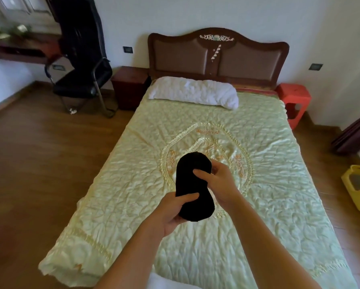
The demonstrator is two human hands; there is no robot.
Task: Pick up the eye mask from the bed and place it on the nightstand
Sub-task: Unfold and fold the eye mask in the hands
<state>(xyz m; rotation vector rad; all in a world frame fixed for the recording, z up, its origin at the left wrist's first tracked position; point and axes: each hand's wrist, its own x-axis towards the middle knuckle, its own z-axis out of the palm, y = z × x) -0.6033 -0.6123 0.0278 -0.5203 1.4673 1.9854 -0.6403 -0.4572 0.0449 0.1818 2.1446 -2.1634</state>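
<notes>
The black eye mask (pixel 188 178) is held up over the middle of the bed (pixel 133 174), which has a pale green quilted cover. My left hand (pixel 170 213) grips the mask's near end, thumb across the top. My right hand (pixel 218 182) pinches its right edge near the middle. The dark red wooden nightstand (pixel 129 80) stands on the floor left of the headboard, far from both hands, and its top is bare.
A white pillow (pixel 193 92) lies at the head of the bed. A black office chair (pixel 81 59) stands left of the nightstand. A red plastic stool (pixel 294 101) sits right of the bed, a yellow basket (pixel 358 190) further right. Wooden floor lies along the bed's left.
</notes>
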